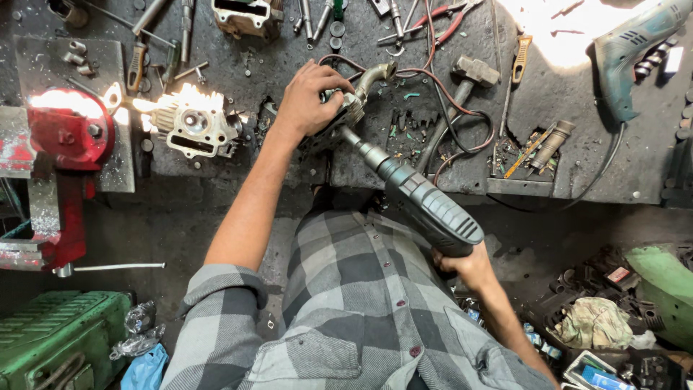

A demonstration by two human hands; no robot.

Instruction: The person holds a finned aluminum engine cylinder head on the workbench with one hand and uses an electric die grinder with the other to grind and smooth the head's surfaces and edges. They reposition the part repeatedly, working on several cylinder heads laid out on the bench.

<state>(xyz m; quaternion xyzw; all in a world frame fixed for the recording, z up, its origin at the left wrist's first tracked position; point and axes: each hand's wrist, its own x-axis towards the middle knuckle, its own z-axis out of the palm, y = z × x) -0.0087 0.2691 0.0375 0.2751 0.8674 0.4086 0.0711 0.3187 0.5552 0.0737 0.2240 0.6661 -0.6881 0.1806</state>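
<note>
Meanwhile, at centre frame, a person in a grey checked shirt is pressing the left hand [312,97], fingers closed, over a small metal engine part [351,107] with a curved intake pipe [375,75], pinning it to the grimy bench [577,159]. The right hand [469,266] is gripping the handle of a grey power drill [422,202], whose bit is meeting the part. Holding the drill in line and the part flat would seem to be serving the cut best. A cylinder head [193,124] is lying at left, a hammer [465,79] at upper right.
</note>
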